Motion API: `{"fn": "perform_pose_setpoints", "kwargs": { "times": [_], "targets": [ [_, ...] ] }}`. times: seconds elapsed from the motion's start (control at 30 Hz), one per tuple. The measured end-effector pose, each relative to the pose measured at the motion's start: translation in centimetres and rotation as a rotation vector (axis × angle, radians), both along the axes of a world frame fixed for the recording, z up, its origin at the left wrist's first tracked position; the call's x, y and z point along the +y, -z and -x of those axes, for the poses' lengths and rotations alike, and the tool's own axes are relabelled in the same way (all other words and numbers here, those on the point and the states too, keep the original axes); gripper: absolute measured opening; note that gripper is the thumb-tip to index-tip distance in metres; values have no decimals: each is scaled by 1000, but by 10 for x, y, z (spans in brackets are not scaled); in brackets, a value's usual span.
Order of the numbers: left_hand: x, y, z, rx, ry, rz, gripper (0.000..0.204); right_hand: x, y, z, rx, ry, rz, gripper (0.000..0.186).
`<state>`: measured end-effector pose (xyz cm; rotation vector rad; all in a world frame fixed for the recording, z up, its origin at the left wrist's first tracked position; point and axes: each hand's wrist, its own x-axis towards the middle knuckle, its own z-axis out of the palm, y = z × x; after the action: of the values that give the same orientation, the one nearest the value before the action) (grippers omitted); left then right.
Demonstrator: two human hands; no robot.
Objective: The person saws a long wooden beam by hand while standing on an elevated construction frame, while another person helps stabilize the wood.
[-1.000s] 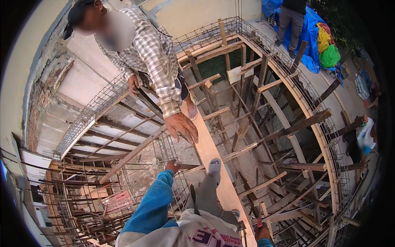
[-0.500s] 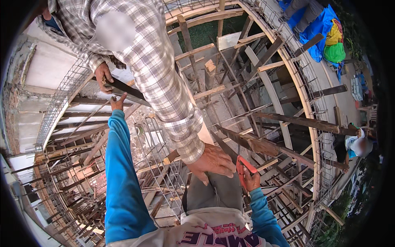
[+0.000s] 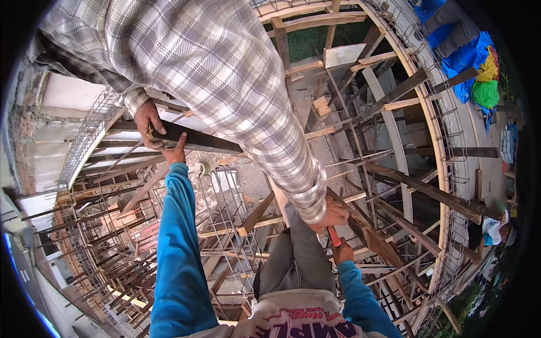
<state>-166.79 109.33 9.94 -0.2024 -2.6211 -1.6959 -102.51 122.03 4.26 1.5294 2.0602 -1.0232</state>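
My left hand (image 3: 176,152) is closed on the near edge of a dark wooden beam (image 3: 205,141), thumb on its upper side. A co-worker in a plaid shirt (image 3: 208,73) grips the same beam with one hand (image 3: 149,124), just beyond mine. Low on the right, my right hand (image 3: 342,253) is closed around the red handle (image 3: 334,236) of a handsaw. The co-worker's other hand (image 3: 329,215) is at the top of that handle. Most of the saw blade is hidden behind this hand and sleeve.
Steel rebar cages (image 3: 222,197) stand beside my legs. Rough timbers (image 3: 383,242) cross an open framework below. A curved wooden form edge (image 3: 434,152) with rebar runs along the right. Blue tarp (image 3: 468,62) and another person (image 3: 493,230) are farther right.
The co-worker has leaned closer, and the hand that hovered by the saw has come onto its handle. The scene has shifted slightly right in view. Both my hands keep their holds.
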Motion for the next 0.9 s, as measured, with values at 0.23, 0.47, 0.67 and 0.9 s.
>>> {"fn": "perform_pose_setpoints", "kwargs": {
  "times": [0.23, 0.47, 0.67, 0.9],
  "targets": [
    [2, 1, -4, -49, -65, 19, 55, 22, 1, 100, 307, 25, 55, 39],
    [-10, 11, 6, -61, -51, -32, 58, 42, -37, 216, 455, -54, 49, 42],
    [-9, 10, 6, -203, -107, 1, 56, 54, -47, 282, 522, 6, 108, 44],
    [1, -7, -9, -80, -55, -96, 64, 74, 0, 326, 528, 583, 503, 32]
  ]
}}
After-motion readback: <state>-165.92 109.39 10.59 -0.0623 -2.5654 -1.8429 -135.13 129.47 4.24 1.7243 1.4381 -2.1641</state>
